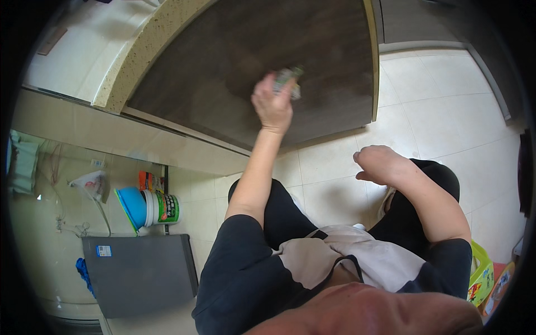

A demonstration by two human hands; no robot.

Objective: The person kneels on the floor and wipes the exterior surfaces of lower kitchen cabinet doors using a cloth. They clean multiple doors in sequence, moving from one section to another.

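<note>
My left hand reaches up to a dark brown cabinet panel, with its palm side towards the surface. It grips a crumpled patterned cloth, green and white and somewhat blurred, against the panel. My right hand hangs over the tiled floor by my right knee, its back up and its fingers bent; the inside of the hand is hidden. The panel lies under a speckled yellowish stone edge at its upper left.
Light floor tiles lie right of the panel. At the left are a grey appliance, a blue basin, a white bucket with a green label and a hanging plastic bag. A lime-green plastic container stands at the lower right.
</note>
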